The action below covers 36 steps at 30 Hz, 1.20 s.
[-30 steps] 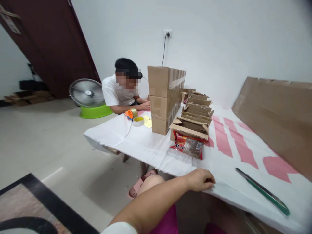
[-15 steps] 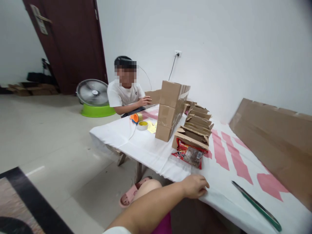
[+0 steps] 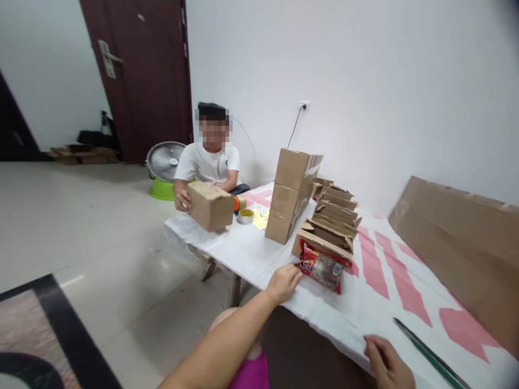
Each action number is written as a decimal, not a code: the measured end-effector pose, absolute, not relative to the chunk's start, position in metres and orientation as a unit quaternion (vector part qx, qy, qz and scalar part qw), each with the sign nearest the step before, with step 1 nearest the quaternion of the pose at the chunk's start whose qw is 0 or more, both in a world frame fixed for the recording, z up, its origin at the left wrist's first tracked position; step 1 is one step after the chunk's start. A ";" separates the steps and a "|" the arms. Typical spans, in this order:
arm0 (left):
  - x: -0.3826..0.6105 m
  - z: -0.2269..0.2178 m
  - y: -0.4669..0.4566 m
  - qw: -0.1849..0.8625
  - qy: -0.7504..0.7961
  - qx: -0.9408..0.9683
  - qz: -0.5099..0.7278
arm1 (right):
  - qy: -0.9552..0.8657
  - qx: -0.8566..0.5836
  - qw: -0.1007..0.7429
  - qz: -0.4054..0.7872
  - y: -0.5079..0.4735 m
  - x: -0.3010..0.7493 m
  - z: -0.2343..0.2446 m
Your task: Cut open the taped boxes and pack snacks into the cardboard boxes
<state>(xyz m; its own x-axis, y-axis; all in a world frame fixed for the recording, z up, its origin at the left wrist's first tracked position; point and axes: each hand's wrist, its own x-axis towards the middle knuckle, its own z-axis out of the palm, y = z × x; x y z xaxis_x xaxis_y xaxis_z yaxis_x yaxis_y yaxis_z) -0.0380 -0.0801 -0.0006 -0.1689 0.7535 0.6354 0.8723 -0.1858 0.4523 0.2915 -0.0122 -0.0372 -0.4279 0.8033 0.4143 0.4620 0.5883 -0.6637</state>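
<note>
My left hand [image 3: 284, 282] reaches over the near edge of the white-covered table [image 3: 243, 254]. Its bent, closed fingers touch the near-left corner of a red snack packet [image 3: 322, 267]. My right hand [image 3: 387, 364] lies on the table's near edge at the bottom right, fingers loosely spread, holding nothing. Just to its right is a long green-edged blade [image 3: 430, 354]. Behind the packet runs a row of open, partly folded cardboard boxes [image 3: 332, 216]. Across the table a seated person holds a closed cardboard box [image 3: 211, 205] in both hands.
A stack of three sealed boxes [image 3: 292, 194] stands mid-table, with a tape roll [image 3: 245, 215] and yellow notes beside it. A big cardboard sheet [image 3: 466, 237] leans on the right wall. A fan [image 3: 164, 162] on a green base and a dark door [image 3: 146, 75] are behind.
My left hand slid left along the table edge to the snack packet. My right hand came into view at the edge. The person opposite picked up a box.
</note>
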 end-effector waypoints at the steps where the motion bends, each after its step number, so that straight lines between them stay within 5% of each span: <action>1: -0.039 -0.003 -0.082 0.074 -0.636 -0.639 -0.426 | -0.786 -0.407 0.372 0.278 -0.010 0.275 -0.035; 10: -0.048 -0.008 -0.082 0.112 -0.668 -0.602 -0.422 | -0.791 -0.405 0.353 0.292 -0.019 0.239 -0.041; 22: -0.154 0.039 -0.122 0.264 -0.834 -0.165 -0.455 | -0.811 -0.393 0.313 0.298 -0.013 0.240 -0.041; 30: -0.231 0.085 -0.123 0.158 -0.867 -0.234 -0.410 | -0.813 -0.394 0.306 0.301 -0.012 0.239 -0.041; 36: -0.212 0.077 -0.133 0.201 -0.836 -0.256 -0.442 | -0.811 -0.385 0.317 0.305 -0.017 0.238 -0.040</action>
